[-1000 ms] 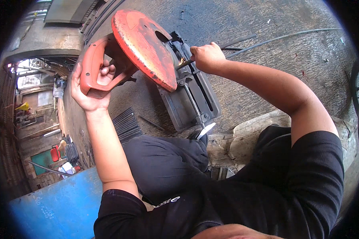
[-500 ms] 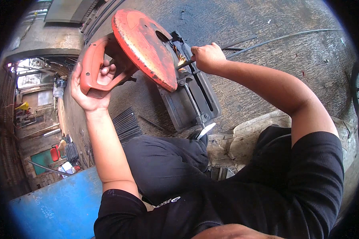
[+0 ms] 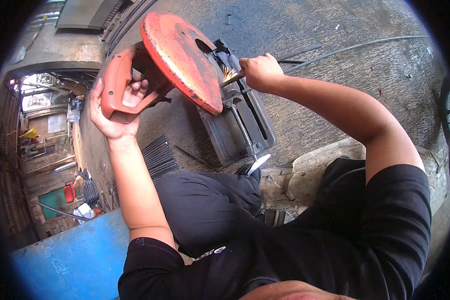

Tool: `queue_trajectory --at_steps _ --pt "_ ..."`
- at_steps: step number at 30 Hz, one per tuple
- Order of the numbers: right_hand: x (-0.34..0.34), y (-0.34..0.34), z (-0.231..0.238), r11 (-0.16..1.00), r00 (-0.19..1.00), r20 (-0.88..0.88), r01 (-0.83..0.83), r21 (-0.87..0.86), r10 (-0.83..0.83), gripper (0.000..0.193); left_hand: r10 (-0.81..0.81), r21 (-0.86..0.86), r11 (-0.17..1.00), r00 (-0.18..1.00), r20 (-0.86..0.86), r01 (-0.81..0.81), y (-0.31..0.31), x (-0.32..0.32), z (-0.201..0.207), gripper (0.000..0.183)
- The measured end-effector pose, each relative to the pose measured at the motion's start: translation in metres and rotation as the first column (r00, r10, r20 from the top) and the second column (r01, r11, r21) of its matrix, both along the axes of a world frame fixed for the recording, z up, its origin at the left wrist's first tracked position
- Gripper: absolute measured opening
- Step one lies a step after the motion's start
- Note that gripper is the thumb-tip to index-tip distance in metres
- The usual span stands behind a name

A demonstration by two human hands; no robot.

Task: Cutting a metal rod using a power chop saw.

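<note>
Two bare hands are at work: nearest, the left hand (image 3: 114, 122) has its fingers curled through the loop of the orange handle (image 3: 116, 86), which looks rigid and is the natural hold. Beyond the worn guard (image 3: 182, 62), the right hand (image 3: 261, 73) is clenched around a dark rod (image 3: 232, 79) lying across the grey saw base (image 3: 217, 134) on the floor (image 3: 367, 75). The rod seems stiff, probably hot near the sparks (image 3: 229, 73); gripping it farther back would be safer.

A flat blue panel (image 3: 75, 255) sits toward the near left corner of the rough grey floor (image 3: 395, 75); a wrinkled beige sheet (image 3: 304, 175) lies toward the near edge, a dark spoked wheel (image 3: 445, 107) by the right.
</note>
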State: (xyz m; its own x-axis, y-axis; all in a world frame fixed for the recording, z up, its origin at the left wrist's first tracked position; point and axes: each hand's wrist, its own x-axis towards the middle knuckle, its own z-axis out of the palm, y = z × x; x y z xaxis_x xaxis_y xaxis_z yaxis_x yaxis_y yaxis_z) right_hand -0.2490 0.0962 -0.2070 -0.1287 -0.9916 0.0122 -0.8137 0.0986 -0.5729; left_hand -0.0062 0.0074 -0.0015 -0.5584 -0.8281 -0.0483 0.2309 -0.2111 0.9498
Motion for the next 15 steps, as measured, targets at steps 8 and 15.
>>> queue_trajectory --at_steps 8,15 --pt "-0.0009 0.0031 -0.0023 1.000 0.999 -0.040 -0.023 -0.001 0.023 0.016 -0.081 0.014 0.997 0.996 -0.025 0.081 -0.0031 0.0016 0.0003 0.060" --pt "-0.0006 0.0016 -0.0014 1.000 1.000 -0.021 -0.019 0.003 0.019 0.017 -0.085 0.000 0.996 0.996 -0.025 0.085 -0.0024 0.0015 -0.0001 0.059"
